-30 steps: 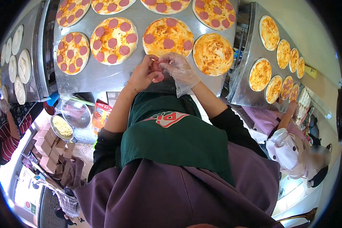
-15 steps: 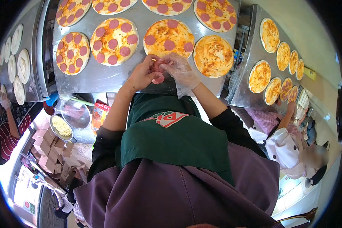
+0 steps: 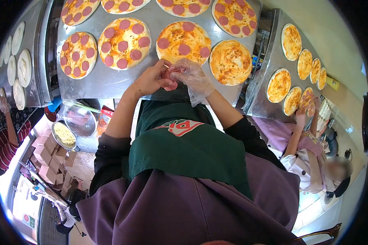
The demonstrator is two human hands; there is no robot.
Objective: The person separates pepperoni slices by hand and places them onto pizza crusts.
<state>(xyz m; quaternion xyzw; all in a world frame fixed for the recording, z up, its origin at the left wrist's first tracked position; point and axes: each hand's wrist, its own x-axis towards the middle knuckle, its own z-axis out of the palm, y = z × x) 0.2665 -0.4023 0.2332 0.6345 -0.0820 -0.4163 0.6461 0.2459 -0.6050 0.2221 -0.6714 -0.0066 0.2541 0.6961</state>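
Bare and bent-fingered, my left hand [image 3: 150, 79] grips a small bunch of pink sausage slices [image 3: 171, 85] above the table's near edge. My right hand [image 3: 195, 81], in a clear plastic glove, has its fingertips pinched at the same slices, so the two hands meet. Just beyond them lies a round pizza [image 3: 175, 36] with several sausage slices spread on its sauce and cheese. A pizza with sauce only [image 3: 230, 62] is to the right of my gloved hand. On the left sits another pizza [image 3: 122, 43] dotted with slices.
The metal table [image 3: 106, 83] carries more topped pizzas at the back. At right, a co-worker's hands [image 3: 301, 118] are at a second table [image 3: 257, 96] of pizzas. Plain dough rounds [image 3: 24, 67] lie on the left table. A bowl of grated cheese [image 3: 64, 136] stands lower left.
My hands stay together at the sausage slices with only slight finger movement. The view has shifted a little. At right, the co-worker has leaned in, and both hands now show at a pizza.
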